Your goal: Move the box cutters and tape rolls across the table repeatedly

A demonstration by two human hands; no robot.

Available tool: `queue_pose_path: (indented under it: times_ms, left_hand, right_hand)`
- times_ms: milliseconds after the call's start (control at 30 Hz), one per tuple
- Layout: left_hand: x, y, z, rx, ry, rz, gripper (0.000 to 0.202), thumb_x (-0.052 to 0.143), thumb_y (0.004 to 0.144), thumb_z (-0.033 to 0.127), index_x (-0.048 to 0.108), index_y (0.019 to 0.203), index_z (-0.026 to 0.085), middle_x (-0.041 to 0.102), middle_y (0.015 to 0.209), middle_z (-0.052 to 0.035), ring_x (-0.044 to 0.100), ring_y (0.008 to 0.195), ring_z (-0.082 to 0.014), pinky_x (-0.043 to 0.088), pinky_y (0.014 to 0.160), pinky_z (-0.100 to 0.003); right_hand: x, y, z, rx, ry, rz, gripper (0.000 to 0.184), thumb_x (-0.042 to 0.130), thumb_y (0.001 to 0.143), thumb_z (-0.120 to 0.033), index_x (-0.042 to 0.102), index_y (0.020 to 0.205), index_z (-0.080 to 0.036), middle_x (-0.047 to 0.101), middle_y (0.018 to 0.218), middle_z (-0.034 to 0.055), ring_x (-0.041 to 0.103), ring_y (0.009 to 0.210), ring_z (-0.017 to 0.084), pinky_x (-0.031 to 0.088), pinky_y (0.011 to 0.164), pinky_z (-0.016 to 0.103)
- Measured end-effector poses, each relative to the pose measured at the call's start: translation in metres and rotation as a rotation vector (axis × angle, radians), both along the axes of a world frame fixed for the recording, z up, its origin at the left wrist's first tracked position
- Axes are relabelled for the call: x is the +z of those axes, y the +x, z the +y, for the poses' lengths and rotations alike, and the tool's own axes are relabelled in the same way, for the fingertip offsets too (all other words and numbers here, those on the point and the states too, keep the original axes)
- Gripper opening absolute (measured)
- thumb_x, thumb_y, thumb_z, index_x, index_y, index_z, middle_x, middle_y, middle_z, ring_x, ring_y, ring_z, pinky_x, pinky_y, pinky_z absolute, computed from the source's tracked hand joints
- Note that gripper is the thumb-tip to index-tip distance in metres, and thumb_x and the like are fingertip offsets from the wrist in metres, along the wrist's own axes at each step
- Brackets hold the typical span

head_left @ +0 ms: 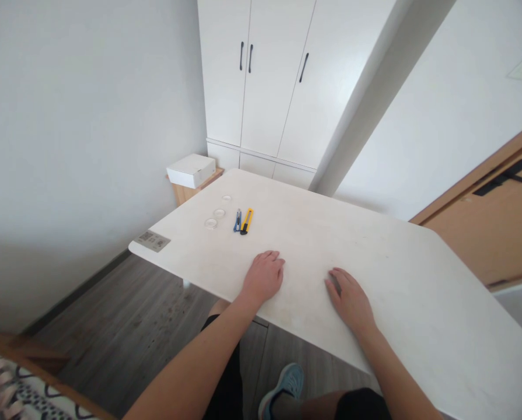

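Note:
My left hand (264,275) lies palm down near the front edge of the white table (375,262), fingers stretched flat and holding nothing. My right hand (349,297) rests flat beside it, a little to the right, also holding nothing. Farther back on the left of the table lie a yellow utility knife (246,221) and a smaller blue one (237,220), side by side. To their left sit three small clear round pieces (218,213) in a slanted row. Both hands are well short of these items.
A grey control panel (152,240) is set at the table's left corner. A white box (191,170) stands on a wooden stand behind the table. White wardrobes (265,81) fill the back wall, and a wooden door (493,221) is at right.

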State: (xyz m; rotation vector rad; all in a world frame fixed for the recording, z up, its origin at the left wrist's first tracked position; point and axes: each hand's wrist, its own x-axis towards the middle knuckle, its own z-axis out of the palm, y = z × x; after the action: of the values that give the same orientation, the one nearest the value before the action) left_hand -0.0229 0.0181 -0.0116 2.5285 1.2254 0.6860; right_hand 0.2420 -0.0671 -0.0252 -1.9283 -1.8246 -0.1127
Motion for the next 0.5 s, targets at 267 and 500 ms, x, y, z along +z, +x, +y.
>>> queue_pose_path:
  times_ms: [267, 500]
  left_hand:
    - [0.003, 0.001, 0.000, -0.010, 0.023, -0.035, 0.027, 0.050, 0.095, 0.019, 0.070, 0.113, 0.019, 0.065, 0.132, -0.0117, 0.055, 0.127, -0.0247, 0.042, 0.109, -0.044]
    - [-0.004, 0.001, -0.001, 0.034, -0.007, -0.209, 0.041, 0.046, 0.095, 0.020, 0.060, 0.132, 0.012, 0.066, 0.131, -0.0142, 0.057, 0.126, -0.0299, 0.040, 0.111, -0.046]
  right_hand:
    - [0.060, -0.091, 0.076, 0.213, -0.058, 0.126, 0.038, 0.047, 0.096, -0.035, 0.065, 0.125, -0.019, 0.065, 0.127, 0.0133, 0.065, 0.104, 0.023, 0.050, 0.100, 0.040]
    - [0.107, -0.261, 0.188, 0.669, -0.375, -0.105, 0.042, 0.057, 0.096, -0.031, 0.056, 0.138, -0.026, 0.061, 0.137, 0.0082, 0.056, 0.125, 0.023, 0.043, 0.105, 0.036]
